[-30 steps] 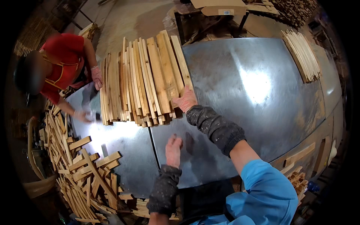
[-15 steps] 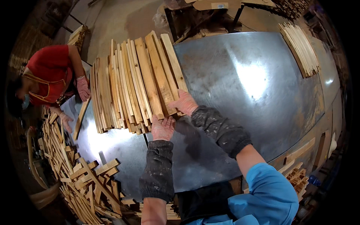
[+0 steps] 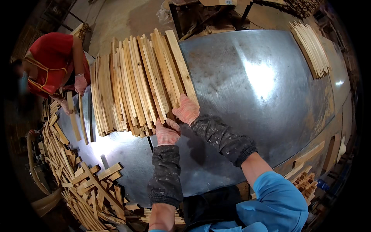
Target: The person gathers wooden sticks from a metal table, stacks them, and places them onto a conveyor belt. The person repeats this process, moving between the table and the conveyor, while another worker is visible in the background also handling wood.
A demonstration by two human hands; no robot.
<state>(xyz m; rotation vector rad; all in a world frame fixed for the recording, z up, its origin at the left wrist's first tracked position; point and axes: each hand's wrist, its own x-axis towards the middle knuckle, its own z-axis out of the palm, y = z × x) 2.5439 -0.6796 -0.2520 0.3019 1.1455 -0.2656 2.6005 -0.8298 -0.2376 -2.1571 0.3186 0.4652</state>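
Across the metal table (image 3: 228, 154) lies a wide row of pale wooden strips (image 3: 133, 83), side by side, their near ends uneven. My left hand (image 3: 167, 135), in a pinkish knit glove, is closed at the near end of a strip right of the row's middle, thumb on one side and fingers curled on the other. Just to its right, my right hand (image 3: 187, 110), gloved alike, closes over the near ends of the rightmost strips. Its fingertips are partly hidden. Dark sleeve covers wrap both my forearms.
At the left a co-worker in red (image 3: 50, 58) handles loose strips (image 3: 82, 116) with gloved hands. A jumbled heap of wood offcuts (image 3: 92, 185) lies lower left. A bundle of thin strips (image 3: 310, 50) sits on the table's far right. More wood pieces (image 3: 305, 183) are stacked lower right.
My right hand has moved slightly left and down, its fingers drawn in. Strips at the row's right have shifted and turned. The co-worker's hands have moved, with another strip now apart from the row.
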